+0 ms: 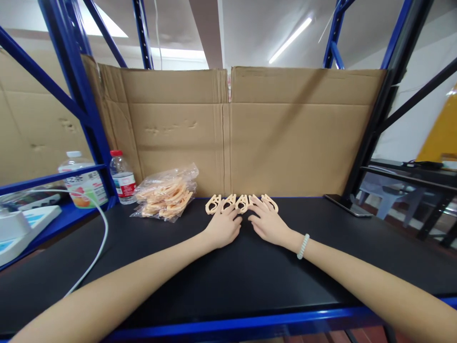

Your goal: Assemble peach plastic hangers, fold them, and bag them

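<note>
Several beige plastic clips, shaped like large clothes pegs, lie in a side-by-side row at the back of the black tabletop. The leftmost clip [213,205] is in plain sight, as is a middle clip [243,204] between my hands. My left hand [224,227] reaches over the row with fingers spread, its fingertips at the clips left of the middle. From the other side my right hand [268,225], also with fingers apart, covers parts of the clips on the right. Neither hand is wrapped round a clip. A pale coiled bracelet [303,247] circles my right wrist.
A clear bag [166,193] of similar beige clips sits left of the row, beside a red-capped bottle [123,178]. Cardboard [303,138] walls the back. A phone [348,206] lies at the back right. A white cable [103,238] and power strip [21,233] are at left.
</note>
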The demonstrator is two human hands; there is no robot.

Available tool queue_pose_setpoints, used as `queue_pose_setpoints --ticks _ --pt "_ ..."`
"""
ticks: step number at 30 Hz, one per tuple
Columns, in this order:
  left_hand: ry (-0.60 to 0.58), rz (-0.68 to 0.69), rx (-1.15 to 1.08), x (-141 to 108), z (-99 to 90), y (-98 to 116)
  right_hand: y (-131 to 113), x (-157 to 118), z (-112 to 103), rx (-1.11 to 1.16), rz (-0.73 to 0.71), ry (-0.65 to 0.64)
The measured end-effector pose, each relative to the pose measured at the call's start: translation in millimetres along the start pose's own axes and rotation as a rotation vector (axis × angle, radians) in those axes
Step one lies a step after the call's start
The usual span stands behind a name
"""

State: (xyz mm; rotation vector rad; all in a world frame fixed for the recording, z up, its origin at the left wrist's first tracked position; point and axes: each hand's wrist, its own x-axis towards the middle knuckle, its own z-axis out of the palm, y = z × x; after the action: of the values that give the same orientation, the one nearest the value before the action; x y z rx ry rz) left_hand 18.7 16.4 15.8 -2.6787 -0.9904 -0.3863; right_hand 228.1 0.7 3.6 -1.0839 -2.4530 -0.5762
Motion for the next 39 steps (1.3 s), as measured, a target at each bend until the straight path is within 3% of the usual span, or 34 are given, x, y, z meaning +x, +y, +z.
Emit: queue_pose_setpoints --ticks 3,6,12,16,26,39 --pt "-0.008 0.133 -0.017 -16.2 -8.2 6.4 -3.9 -6.4 -3.2 0.06 -0.103 0.013" --pt "0.007 0.244 -0.072 -29.0 -8.5 6.7 -2.4 -10.1 -1.5 0.138 -0.082 0.029" --pt "0.08 0.154 -0.321 -36.9 0.1 -0.6 2.7 -11.4 8.0 0.354 0.021 0.032" --pt "0.096 0.167 -0.342 -37.2 2.8 -0.7 3.5 -11.0 10.0 0.444 0.09 -0.003" --pt "0.057 0.176 -0.404 -41.6 0.4 -4.8 8.7 -23.4 6.3 0.447 0.101 -0.125" --pt "0.061 0.179 -0.375 -41.6 -2.0 -3.6 6.4 -25.1 3.9 0.433 0.102 -0.151"
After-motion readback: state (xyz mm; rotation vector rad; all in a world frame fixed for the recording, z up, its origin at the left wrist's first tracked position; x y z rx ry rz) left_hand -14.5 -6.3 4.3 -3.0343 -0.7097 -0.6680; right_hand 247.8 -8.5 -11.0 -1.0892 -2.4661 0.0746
